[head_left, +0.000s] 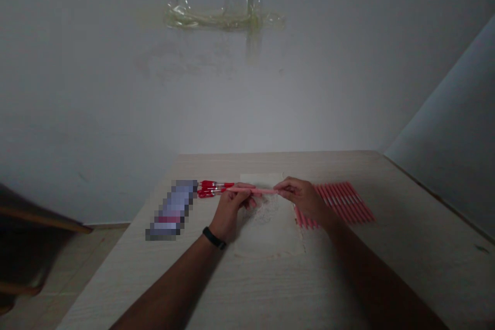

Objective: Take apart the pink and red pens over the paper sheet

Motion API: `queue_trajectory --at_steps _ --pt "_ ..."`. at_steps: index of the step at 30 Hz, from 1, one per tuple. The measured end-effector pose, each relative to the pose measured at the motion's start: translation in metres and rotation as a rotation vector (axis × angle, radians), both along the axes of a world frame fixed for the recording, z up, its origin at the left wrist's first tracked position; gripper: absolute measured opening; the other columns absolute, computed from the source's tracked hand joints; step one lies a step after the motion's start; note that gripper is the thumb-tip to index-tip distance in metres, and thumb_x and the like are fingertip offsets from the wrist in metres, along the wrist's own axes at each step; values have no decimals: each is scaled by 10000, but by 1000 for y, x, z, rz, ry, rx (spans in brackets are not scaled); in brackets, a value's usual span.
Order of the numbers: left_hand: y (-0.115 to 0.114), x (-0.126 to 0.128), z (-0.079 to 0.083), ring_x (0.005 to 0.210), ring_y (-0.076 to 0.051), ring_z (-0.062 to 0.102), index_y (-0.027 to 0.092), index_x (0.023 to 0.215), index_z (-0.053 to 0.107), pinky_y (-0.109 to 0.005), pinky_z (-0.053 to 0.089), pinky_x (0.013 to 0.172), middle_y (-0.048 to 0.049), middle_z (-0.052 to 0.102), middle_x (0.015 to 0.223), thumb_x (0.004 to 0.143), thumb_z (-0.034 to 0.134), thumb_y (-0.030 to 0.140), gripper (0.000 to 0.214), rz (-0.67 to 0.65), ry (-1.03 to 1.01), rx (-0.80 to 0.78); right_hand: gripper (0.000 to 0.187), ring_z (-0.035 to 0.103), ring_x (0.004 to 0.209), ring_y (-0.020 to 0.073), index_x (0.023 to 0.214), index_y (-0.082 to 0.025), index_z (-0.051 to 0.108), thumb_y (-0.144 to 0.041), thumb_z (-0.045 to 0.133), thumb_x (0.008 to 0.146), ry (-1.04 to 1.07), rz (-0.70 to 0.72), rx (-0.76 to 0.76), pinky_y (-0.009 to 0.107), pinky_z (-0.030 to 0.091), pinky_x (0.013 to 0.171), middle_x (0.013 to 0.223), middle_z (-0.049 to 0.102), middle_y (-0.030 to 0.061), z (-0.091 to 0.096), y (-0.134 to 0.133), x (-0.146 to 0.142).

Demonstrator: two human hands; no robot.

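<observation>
My left hand [232, 211] and my right hand [303, 198] both pinch the ends of one pink pen barrel [257, 191], held level just above a pale sheet of paper [270, 232] on the wooden table [348, 289]. A black band sits on my left wrist. To the left of my left hand lie a few red-capped pens [211, 188]. Behind my right hand a row of several pink pen barrels [344, 201] lies side by side.
A blurred box-like item [174, 210] lies at the table's left part. A white wall with yellowed tape marks [224, 15] rises behind the table. A dark wooden chair [27, 237] stands at the far left on the floor.
</observation>
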State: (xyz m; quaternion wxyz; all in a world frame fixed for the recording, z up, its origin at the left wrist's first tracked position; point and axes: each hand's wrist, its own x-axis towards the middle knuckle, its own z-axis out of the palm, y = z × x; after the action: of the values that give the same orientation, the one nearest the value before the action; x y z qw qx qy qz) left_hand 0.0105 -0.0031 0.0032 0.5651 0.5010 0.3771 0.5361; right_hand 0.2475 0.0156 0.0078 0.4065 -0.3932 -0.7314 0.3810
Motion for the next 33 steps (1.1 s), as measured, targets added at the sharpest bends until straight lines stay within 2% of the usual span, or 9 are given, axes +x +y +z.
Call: queue_trajectory --at_steps 6,14,19,26,33 --pt "1 -1 -2 607 -152 619 139 935 731 -257 449 565 -90 756 830 824 692 358 249 14 6 -2 195 657 824 170 970 -186 736 -343 659 884 -26 -22 -6 281 507 750 881 711 47 4 -2 0" --pt "-2 2 2 572 -143 588 140 914 733 -249 431 556 -59 724 724 835 683 365 244 -25 30 0 154 642 687 169 847 -212 674 -365 674 857 11 -21 -90 253 488 571 704 644 6 2 -8 -5" --pt "-2 1 3 590 -145 601 146 904 735 -253 438 557 -73 736 774 836 681 380 249 -27 35 17 153 635 701 158 892 -200 685 -350 663 867 -1 -6 -75 247 482 588 770 667 17 0 -4 -2" --pt "-2 1 2 584 -143 590 135 917 733 -250 431 554 -71 735 756 843 685 381 261 -20 33 16 150 629 762 157 916 -180 700 -315 651 871 -15 7 -41 266 485 693 836 686 29 3 -3 1" --pt "-2 2 4 577 -146 588 149 930 734 -255 433 556 -59 731 736 839 690 382 254 -23 28 3 132 620 697 153 877 -205 689 -333 659 866 -29 -15 -55 250 471 617 783 673 15 6 -5 0"
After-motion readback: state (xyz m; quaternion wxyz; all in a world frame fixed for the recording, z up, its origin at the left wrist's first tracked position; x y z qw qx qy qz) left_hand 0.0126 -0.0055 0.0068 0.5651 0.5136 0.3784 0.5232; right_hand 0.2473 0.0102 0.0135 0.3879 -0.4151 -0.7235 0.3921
